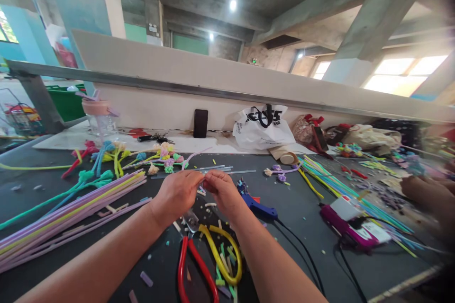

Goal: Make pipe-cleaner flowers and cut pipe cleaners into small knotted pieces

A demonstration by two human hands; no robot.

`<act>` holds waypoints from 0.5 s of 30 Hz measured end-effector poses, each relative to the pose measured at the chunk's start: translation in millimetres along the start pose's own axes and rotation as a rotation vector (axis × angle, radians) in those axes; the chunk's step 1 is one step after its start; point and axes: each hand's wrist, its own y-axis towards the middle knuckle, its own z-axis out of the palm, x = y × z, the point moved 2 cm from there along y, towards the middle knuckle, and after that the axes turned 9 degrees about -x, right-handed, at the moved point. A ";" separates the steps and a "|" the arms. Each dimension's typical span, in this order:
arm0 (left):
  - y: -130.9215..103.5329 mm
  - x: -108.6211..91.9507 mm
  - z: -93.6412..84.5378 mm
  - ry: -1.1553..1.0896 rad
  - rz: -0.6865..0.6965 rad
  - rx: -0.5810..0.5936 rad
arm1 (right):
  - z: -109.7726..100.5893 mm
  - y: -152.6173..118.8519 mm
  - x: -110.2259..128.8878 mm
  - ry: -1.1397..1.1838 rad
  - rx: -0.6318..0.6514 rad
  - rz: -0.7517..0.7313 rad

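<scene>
My left hand (177,197) and my right hand (223,193) meet over the middle of the dark table, fingertips pinched together. Whatever sits between the fingertips is too small and hidden to make out. Clear glue sticks (243,171) lie just beyond the fingers. To the right of my right hand rests a blue glue gun (261,207) with a black cord. Below the hands, between my forearms, are red-handled pliers (182,270) and yellow-handled scissors (239,260). Short cut bits of coloured stem (146,278) are scattered around them.
Long fuzzy stems (88,208) lie in a bundle at left, near knotted coloured pieces (103,156). More stems (330,175) and a purple power strip (350,227) are at right. A phone (201,123) and white bag (261,128) stand behind. Another person's hand (426,194) is far right.
</scene>
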 end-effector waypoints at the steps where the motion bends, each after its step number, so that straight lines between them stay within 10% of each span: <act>1: -0.4 0.0 0.8 -0.010 -0.020 -0.006 | 0.3 0.4 1.1 -0.012 -0.003 -0.003; 15: 7.7 6.8 -2.7 0.017 0.080 -0.017 | -14.0 3.6 13.5 -0.150 -0.232 -0.209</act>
